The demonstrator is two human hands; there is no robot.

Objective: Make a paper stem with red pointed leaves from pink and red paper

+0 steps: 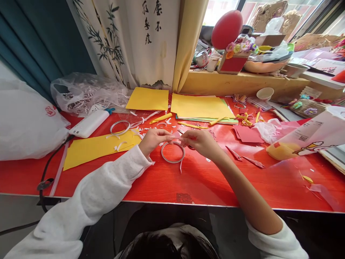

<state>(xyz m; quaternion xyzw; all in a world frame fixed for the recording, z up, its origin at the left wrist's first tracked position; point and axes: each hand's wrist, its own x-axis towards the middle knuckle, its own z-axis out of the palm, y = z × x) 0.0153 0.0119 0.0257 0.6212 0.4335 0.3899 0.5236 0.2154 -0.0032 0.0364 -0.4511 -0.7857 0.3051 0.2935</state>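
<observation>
Two hands on my feed: left hand (155,140) and right hand (201,142) pinched at the fingertips, apparently gripping a pale sliver (176,135) between them; too small to identify. Held from both sides, I'd guess, for control. Tape roll (162,154) lies flat on the red table (215,185) just under the fingers, probably for reach. I see bare surface from roll to near edge. Yellow sheets (91,153) crowd the left, plastic cup (309,131) the right.

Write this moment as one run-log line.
left hand: pinching pale strip | right hand: same strip, close to left hand | nearest: tape roll, below in view | surface: red table
</observation>
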